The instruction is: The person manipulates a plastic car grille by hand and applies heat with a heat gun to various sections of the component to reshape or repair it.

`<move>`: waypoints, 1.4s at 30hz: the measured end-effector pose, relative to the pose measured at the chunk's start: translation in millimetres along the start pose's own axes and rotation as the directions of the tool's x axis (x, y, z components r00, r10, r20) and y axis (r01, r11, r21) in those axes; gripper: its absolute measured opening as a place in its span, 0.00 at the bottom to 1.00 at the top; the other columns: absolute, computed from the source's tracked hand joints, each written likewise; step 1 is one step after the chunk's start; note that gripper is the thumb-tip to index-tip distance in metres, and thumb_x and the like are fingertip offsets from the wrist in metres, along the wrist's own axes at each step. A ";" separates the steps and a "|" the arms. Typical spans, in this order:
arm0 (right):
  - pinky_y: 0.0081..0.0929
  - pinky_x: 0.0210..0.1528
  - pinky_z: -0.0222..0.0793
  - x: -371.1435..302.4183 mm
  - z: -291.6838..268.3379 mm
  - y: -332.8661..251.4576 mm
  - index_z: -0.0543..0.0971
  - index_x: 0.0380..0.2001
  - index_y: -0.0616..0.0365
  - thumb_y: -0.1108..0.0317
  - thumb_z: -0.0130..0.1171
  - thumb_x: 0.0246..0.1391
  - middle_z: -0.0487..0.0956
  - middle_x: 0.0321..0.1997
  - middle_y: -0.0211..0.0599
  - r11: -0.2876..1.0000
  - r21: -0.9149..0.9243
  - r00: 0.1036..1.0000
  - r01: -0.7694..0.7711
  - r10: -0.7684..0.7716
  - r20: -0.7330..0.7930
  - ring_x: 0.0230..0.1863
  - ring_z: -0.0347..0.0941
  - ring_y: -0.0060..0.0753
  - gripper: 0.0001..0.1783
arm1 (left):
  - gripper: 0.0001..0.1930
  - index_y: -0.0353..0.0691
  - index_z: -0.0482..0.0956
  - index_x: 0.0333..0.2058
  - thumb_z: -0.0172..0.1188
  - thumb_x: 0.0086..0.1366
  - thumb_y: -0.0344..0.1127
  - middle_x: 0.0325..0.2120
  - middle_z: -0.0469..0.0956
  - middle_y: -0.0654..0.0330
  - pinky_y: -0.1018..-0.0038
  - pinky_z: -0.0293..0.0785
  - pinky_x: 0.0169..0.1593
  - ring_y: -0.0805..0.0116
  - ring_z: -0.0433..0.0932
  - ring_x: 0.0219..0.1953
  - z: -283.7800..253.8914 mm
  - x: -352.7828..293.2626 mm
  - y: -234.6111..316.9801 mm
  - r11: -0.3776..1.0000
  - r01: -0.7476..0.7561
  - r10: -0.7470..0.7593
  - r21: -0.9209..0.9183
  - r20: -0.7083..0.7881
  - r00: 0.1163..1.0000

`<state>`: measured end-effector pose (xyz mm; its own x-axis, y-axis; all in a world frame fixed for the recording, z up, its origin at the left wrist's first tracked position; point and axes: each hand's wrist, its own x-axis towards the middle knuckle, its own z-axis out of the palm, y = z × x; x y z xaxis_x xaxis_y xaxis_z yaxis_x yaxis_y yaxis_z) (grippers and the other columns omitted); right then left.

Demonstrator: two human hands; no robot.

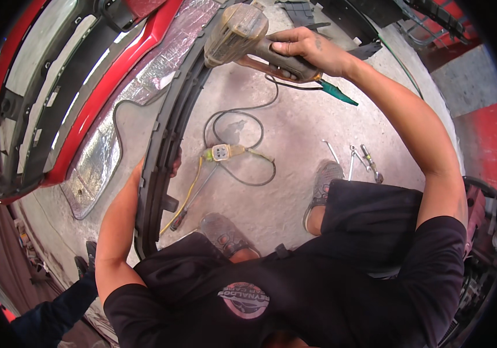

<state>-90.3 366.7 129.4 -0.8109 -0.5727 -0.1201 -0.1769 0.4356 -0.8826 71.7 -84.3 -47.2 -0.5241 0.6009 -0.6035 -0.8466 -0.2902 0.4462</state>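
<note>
A dusty, grey-brown pistol-grip power tool (236, 36) is in my right hand (313, 51), whose fingers wrap round its handle. Its blunt body lies against or just over the upper part of a long black plastic trim strip (166, 124); I cannot tell if they touch. Green wrapping (338, 93) covers part of the cord below the handle. My left hand (176, 163) grips the strip lower down, its fingertips showing at the right edge and the rest hidden behind it. The strip stands lengthwise, its lower end by my left knee.
A red bumper cover (109, 93) lies at the left beside silvery foil sheeting (95, 165). A cord runs over the floor to an outlet box (220, 152). Wrenches (352, 162) and a ratchet (371, 164) lie near my right foot. Another person's leg (57, 304) shows lower left.
</note>
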 end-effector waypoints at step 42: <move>0.30 0.45 0.75 28.1 27.4 12.5 0.76 0.58 0.66 0.56 0.55 0.65 0.82 0.45 0.44 0.963 0.166 0.970 -0.215 0.230 -0.078 0.42 0.79 0.32 0.27 | 0.20 0.36 0.79 0.37 0.60 0.67 0.52 0.27 0.81 0.43 0.51 0.72 0.39 0.40 0.80 0.34 28.3 -2.0 56.9 -0.023 0.414 0.846 0.910 -0.203 0.493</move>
<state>-100.0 336.9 102.5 -0.8706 -0.4018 -0.2840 0.0962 0.4270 -0.8991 27.2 -81.0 -2.0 -0.9934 -0.1008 -0.0540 -0.1132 0.9330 0.3416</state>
